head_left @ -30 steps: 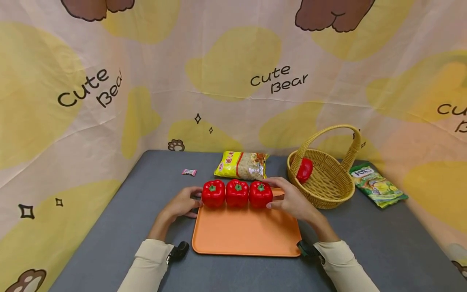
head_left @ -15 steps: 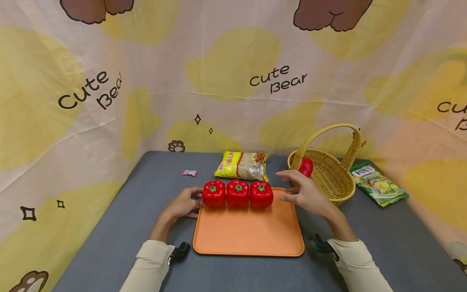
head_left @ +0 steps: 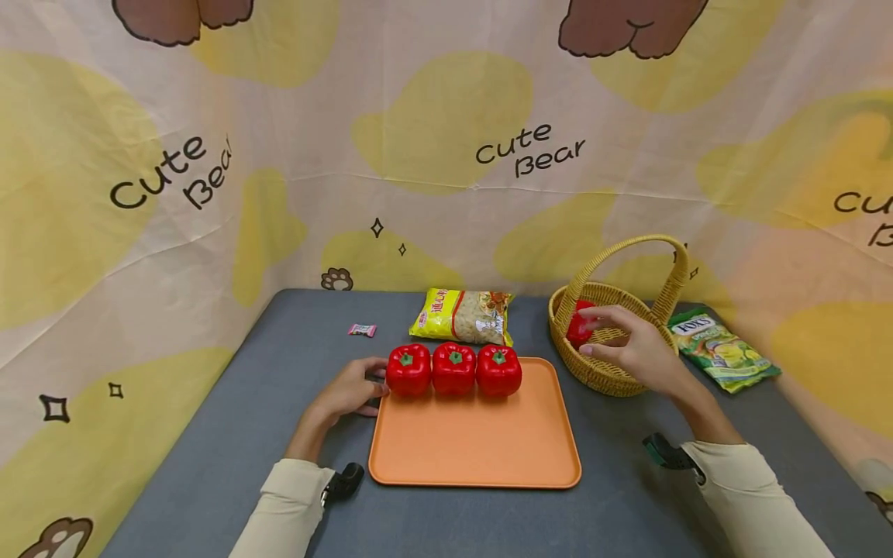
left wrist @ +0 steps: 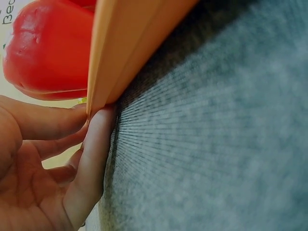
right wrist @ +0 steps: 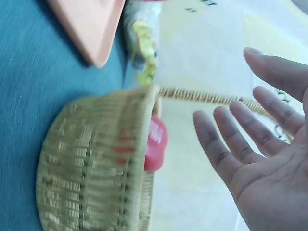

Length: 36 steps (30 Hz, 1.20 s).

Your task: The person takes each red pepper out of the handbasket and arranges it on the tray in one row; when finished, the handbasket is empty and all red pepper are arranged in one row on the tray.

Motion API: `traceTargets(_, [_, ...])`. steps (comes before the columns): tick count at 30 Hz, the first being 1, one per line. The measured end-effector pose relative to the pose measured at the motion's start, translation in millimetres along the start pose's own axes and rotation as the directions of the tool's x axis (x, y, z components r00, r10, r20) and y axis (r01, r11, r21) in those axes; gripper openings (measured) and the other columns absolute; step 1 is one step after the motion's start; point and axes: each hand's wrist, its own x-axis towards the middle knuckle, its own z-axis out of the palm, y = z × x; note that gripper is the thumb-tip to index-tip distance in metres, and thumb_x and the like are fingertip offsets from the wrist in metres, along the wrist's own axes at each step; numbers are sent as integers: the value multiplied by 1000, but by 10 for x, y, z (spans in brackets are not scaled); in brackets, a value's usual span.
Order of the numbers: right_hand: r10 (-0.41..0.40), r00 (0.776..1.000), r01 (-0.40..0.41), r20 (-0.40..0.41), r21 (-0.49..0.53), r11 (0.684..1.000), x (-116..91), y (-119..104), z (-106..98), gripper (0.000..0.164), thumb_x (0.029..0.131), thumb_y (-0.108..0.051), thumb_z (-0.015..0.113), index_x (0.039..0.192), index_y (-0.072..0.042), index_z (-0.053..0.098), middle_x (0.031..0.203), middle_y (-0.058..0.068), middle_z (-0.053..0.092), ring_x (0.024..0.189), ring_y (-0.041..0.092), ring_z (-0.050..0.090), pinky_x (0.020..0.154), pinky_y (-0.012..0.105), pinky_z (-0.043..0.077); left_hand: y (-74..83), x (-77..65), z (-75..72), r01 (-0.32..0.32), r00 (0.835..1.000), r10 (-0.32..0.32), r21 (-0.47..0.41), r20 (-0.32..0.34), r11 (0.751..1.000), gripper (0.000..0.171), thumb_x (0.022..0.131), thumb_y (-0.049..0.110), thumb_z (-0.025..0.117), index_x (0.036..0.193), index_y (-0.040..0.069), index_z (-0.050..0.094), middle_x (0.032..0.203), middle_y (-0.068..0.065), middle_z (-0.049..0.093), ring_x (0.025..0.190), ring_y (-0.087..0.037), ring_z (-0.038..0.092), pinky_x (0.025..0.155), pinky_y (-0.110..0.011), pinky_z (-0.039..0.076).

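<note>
My left hand (head_left: 346, 387) is at the left edge of an orange tray (head_left: 474, 446). In the left wrist view thumb and finger grip the tray's rim, one finger low by the table. Along the back of the tray stand three red bell peppers, the left one (head_left: 408, 370) beside my left fingertips, then the middle (head_left: 454, 369) and the right (head_left: 498, 370). Over the wicker basket (head_left: 600, 380) reaches my right hand (head_left: 645, 353), its spread fingers holding nothing. Inside the basket, at its left side, another red pepper (right wrist: 156, 144) shows partly over the rim.
A yellow-and-clear food bag (head_left: 463, 316) lies behind the tray. One small pink wrapped candy (head_left: 362, 330) sits at the back left. Right of the basket rests a green Fox's candy bag (head_left: 729, 356). The basket's tall handle (head_left: 621, 248) arches above it, before a fabric backdrop.
My right hand has left the right pepper on the tray and moved right, over the basket. My left hand and the three peppers on the tray have stayed put.
</note>
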Motion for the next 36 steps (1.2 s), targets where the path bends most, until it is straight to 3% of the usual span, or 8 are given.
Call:
traceTargets(10, [98, 993, -102, 63, 67, 993, 182, 138, -303, 57, 100, -24, 75, 150, -5, 55, 146, 23, 59, 117, 11, 66, 89, 21, 59, 14, -27, -4, -16, 1000, 16, -2, 9, 1000, 56, 97, 3, 63, 151, -4, 51, 136, -23, 60, 101, -25, 69, 70, -41, 67])
traceTargets(17, [143, 983, -167, 117, 226, 960, 313, 262, -381, 59, 103, -20, 69, 158, -12, 48, 153, 21, 52, 125, 23, 65, 94, 30, 62, 13, -37, 7, -11, 1000, 11, -9, 9, 1000, 55, 96, 1, 60, 151, -4, 51, 135, -22, 60, 100, -26, 68, 71, -41, 67])
traceTargets(26, [191, 969, -236, 156, 352, 906, 475, 448, -392, 61, 107, -22, 63, 161, -3, 40, 153, 24, 45, 128, 22, 62, 94, 34, 63, 2, -9, 2, 3, 1000, -3, -5, -4, 1000, 56, 97, 1, 61, 151, -2, 51, 135, -21, 60, 103, -27, 68, 73, -40, 67])
traceTargets(36, [272, 948, -313, 167, 326, 892, 559, 693, -427, 67, 107, -25, 63, 163, -2, 35, 159, 24, 37, 127, 16, 60, 101, 39, 60, 4, -12, 2, -24, 1000, 24, -7, 13, 1000, 57, 96, 2, 63, 151, -4, 51, 135, -22, 60, 104, -28, 69, 72, -42, 67])
